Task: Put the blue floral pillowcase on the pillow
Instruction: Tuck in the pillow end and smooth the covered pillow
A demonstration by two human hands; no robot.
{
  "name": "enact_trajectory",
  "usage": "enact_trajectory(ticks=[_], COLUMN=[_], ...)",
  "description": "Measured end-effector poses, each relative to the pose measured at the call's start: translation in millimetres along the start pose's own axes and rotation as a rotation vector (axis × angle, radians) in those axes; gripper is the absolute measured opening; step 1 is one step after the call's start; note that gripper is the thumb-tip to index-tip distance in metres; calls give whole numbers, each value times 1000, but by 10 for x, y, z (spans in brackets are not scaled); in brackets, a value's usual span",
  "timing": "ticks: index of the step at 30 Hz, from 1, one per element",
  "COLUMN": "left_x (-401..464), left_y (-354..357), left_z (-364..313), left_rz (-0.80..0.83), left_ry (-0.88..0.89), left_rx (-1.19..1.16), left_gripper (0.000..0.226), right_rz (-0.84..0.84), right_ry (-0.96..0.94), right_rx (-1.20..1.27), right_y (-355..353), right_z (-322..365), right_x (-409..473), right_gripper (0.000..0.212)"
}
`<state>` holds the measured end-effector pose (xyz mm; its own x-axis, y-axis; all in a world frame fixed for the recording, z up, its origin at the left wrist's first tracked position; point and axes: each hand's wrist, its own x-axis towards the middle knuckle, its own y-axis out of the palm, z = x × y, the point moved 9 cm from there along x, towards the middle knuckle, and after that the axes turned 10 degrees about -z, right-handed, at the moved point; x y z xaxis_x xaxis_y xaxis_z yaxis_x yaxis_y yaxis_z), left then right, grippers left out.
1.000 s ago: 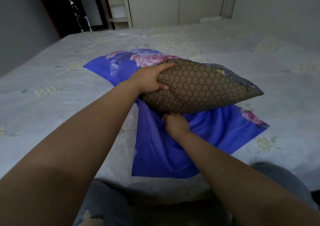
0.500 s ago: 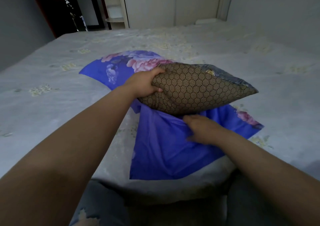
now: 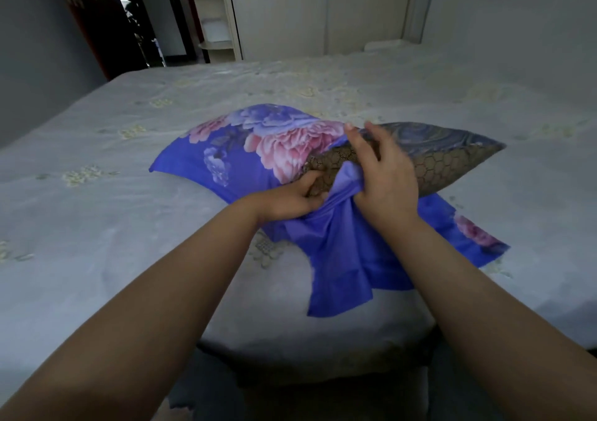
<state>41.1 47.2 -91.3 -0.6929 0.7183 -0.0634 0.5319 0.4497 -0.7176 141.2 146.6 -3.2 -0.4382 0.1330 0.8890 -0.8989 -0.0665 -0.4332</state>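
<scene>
1. Towards the left of the frame, the closed end of the blue floral cotton pillowcase already bulges over one end of the pillow, so I judge the step in hand is feeding the rest inside. That far corner should be seated fully before more cloth is drawn along.
2. At the centre, the left hand has its fingers curled tight on the pillowcase's plain blue edge, right against the pillow. It would do well to hold that hem low and wide, so the mouth stays open.
3. Just right of it, the right hand lies over the pillow's side, its fingers bent round the pillow and clamped on a bunch of blue cloth below. I would have it slide the hem along in short pulls towards the bare end.
4. To the right, the uncovered half of the brown honeycomb-patterned pillow sticks out, its top face dark blue-grey with a swirl print and its corner pointing at the right edge.
5. Below centre and lower right, loose blue fabric trails flat across the pale embroidered bed, with a pink flower at the lower-right corner. The slack could twist, so it wants smoothing first.
</scene>
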Motion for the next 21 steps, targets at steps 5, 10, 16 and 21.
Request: enact_trajectory(ticks=[5, 10, 16, 21], left_x=[-190, -384, -544, -302], left_y=[8, -209, -395, -317], left_z=[-116, -210, -118, -133], left_rz=[-259, -830, -1097, -594], left_ry=[86, 135, -67, -6], left_rx=[152, 307, -71, -209], left_gripper=[53, 39, 32, 24], right_rz=[317, 429, 540, 502], right_ry=[141, 304, 337, 289], right_rx=[-122, -45, -60, -68], right_y=[292, 389, 444, 426], right_z=[-52, -97, -89, -124], right_x=[-37, -37, -67, -97], right_gripper=[58, 30, 37, 41])
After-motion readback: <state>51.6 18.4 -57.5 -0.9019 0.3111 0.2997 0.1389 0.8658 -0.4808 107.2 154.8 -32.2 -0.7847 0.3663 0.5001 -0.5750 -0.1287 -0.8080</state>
